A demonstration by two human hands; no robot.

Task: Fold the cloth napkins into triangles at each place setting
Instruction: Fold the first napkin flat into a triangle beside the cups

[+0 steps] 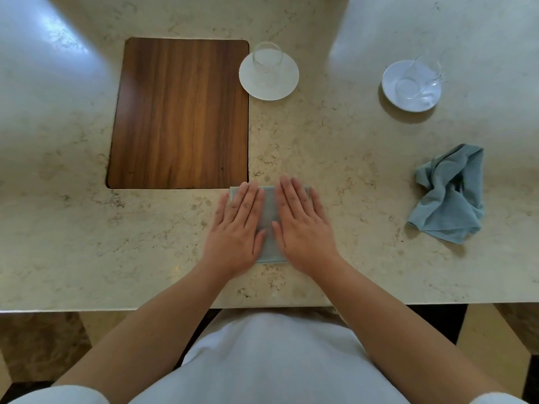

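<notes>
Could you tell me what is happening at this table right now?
A person is pressing a folded blue napkin flat on the marble table with the left hand and right hand, fingers straight. A second blue napkin lies crumpled to the right, not yet folded.

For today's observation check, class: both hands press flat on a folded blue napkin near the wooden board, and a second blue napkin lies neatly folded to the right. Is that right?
Not quite. The head view shows the second napkin crumpled, not neatly folded. The left hand and right hand do press flat on the folded napkin near the wooden board.
</notes>
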